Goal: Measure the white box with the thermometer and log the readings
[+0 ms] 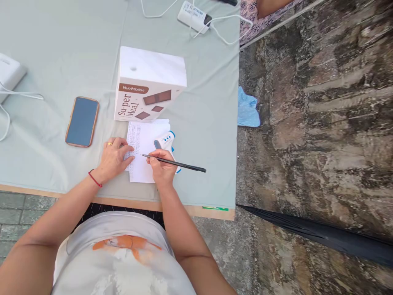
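My right hand [162,167] grips a slim black pen [187,166], its tip close to the surface of a white sheet of paper [141,174]. Rows of small handwriting run down the sheet's left side. My left hand [116,156] rests at the paper's left edge, thumb and fingertips apart and touching it. A white and blue handheld device like an infrared thermometer [166,140] lies by the paper's right side, partly hidden by my right hand. Just beyond the paper stands a white NutriMotion box [153,67] with brown bars printed on its front.
A phone [82,122] in a brown-edged case lies left of the box. A white device [10,76] with cables is at the far left; another labelled white device [193,16] with a cable sits at the back. Pale blue cloth [248,107] lies on the stone ground beyond the table's right edge.
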`<state>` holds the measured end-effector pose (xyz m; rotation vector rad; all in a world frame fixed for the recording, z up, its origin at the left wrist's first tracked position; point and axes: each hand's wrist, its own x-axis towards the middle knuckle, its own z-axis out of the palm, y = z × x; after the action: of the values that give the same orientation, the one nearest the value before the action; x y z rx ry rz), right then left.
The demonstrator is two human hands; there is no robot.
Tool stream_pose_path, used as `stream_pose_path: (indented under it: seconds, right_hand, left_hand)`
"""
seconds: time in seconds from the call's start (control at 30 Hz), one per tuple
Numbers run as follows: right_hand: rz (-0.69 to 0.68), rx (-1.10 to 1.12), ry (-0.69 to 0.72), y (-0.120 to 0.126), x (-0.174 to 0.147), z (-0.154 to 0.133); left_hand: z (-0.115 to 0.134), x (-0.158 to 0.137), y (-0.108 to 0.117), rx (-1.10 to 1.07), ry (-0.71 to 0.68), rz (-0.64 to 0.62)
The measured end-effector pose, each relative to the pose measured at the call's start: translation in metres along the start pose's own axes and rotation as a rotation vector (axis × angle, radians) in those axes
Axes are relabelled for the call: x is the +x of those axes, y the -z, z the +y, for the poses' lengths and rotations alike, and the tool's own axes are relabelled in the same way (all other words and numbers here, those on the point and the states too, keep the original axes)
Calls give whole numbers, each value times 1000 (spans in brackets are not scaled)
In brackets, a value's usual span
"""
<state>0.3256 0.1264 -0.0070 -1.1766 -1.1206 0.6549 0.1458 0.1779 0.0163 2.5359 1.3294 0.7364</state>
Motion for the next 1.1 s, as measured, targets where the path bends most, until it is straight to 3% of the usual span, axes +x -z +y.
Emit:
stream_pose_path:
  seconds: [0.07,0.13,0.33,0.67,1.1]
  right_hand:
    - [35,40,-134,-13,0,3]
    - [76,-3,-159,-21,0,5]
    - [4,-155,-82,-21,-2,8]
    - [-51,-207,-75,-20,-2,10]
    - [-14,-208,15,-19,-4,16]
  left_hand:
    - [2,0,2,20,1,-32]
    - [3,-1,3,32,1,-43]
    - [6,0,2,35,13,-43]
    - [7,0,2,24,5,-34]
    - [9,1,5,49,10,-54]
